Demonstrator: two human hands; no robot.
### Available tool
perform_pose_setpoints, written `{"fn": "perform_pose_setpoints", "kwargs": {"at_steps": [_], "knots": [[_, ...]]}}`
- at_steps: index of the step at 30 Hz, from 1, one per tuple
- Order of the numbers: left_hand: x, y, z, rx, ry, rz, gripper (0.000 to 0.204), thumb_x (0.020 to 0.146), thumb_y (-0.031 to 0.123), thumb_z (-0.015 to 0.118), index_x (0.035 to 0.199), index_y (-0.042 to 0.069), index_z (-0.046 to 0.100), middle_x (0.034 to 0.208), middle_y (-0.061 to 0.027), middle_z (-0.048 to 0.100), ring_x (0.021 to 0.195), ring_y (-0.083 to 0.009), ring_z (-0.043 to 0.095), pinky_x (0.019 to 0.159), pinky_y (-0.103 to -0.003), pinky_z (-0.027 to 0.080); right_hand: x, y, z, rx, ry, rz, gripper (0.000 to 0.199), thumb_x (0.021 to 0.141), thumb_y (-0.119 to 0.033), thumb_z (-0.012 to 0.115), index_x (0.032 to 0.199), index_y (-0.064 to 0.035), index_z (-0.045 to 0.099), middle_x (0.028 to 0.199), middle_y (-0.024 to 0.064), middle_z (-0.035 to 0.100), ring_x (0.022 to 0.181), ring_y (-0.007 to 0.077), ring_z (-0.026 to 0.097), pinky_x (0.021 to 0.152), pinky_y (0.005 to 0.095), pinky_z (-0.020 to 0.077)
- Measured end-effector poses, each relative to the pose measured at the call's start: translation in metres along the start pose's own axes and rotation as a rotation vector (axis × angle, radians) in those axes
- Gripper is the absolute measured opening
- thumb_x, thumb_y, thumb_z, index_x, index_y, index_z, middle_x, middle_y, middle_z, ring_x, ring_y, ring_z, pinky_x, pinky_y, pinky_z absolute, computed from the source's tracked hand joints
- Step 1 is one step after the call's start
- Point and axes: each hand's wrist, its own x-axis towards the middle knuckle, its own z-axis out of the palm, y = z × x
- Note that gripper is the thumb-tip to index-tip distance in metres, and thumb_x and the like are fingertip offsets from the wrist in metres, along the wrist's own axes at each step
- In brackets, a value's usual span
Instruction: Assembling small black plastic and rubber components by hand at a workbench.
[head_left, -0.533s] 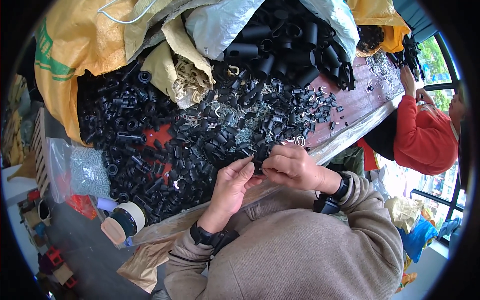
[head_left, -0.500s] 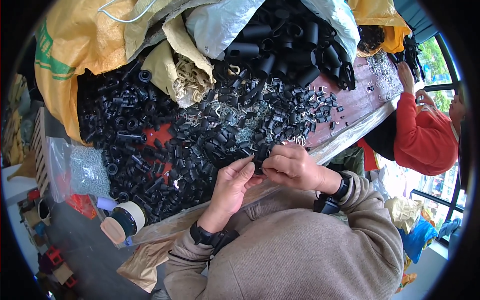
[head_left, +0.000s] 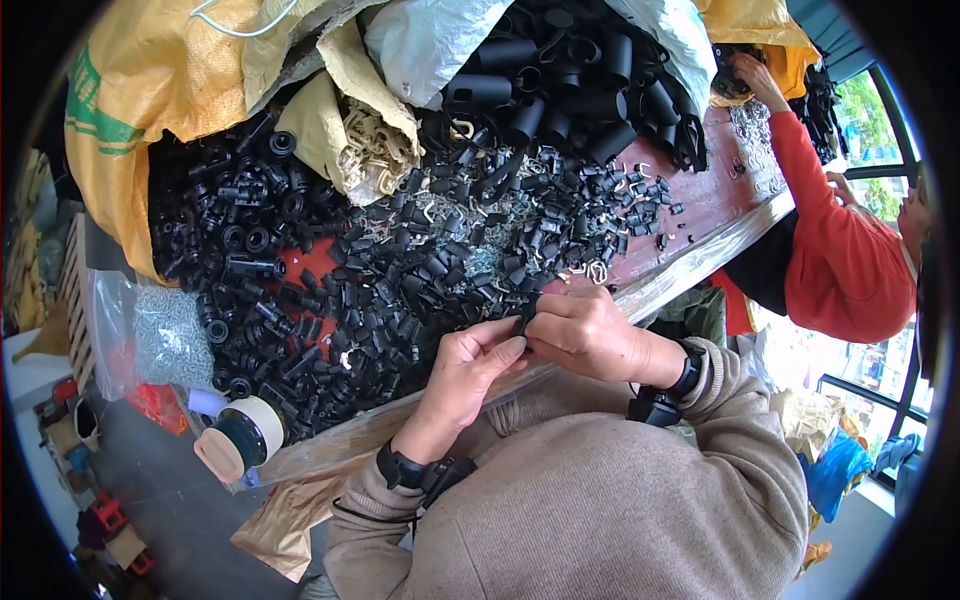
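Two hands meet at the near edge of the desk (head_left: 700, 205); my left hand (head_left: 465, 370) and my right hand (head_left: 590, 335) pinch one small black plastic part (head_left: 525, 322) between them, fingers (head_left: 505, 345) closed on it from both sides; the part sits just above the desk edge, largely hidden by my fingertips. Beyond it, a wide heap of black plastic parts (head_left: 330, 290) covers the red desk top; larger black tubes (head_left: 570, 70) spill from a grey sack (head_left: 430, 40) at the far side; a yellow sack (head_left: 140, 90) lies to the left. Left of the heap, a clear bag of small metal pieces (head_left: 165, 335); near it, a roll of tape (head_left: 245, 435). At right, another person in a red sleeve (head_left: 835, 250) reaches onto the desk.
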Motion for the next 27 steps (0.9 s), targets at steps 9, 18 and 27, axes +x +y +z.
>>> {"fn": "perform_pose_setpoints", "kwargs": {"at_steps": [9,18,27], "knots": [[0.003,-0.004,-0.002,-0.028,0.006,-0.059,0.031,0.078,0.010,0.061,0.104,-0.005,0.054,0.091,-0.0080,0.060,0.076,-0.0101,0.058,0.067,-0.021,0.048,0.000,0.005,0.002,0.217,0.020,0.089,0.010,0.066,-0.009,0.061,0.068,-0.0049,0.053,0.065,0.0075,0.050,0.057,0.0261,0.054,0.049,0.0354,0.0420],[0.003,0.002,-0.001,-0.030,-0.014,-0.078,0.030,0.078,0.010,0.061,0.104,-0.004,0.054,0.091,-0.0084,0.060,0.078,-0.0129,0.059,0.066,-0.020,0.048,0.000,0.001,0.000,0.207,0.038,0.097,0.008,0.067,-0.008,0.061,0.070,-0.0041,0.055,0.065,0.0079,0.051,0.059,0.0261,0.054,0.050,0.0345,0.0422],[0.003,0.001,-0.006,-0.180,-0.101,-0.076,0.030,0.081,0.012,0.057,0.108,0.000,0.050,0.094,-0.0089,0.059,0.081,-0.0177,0.060,0.069,-0.022,0.048,-0.025,0.026,-0.017,0.277,0.293,0.124,0.009,0.068,-0.002,0.062,0.074,-0.0029,0.056,0.062,0.0065,0.047,0.054,0.0203,0.049,0.047,0.0295,0.0385]]}}
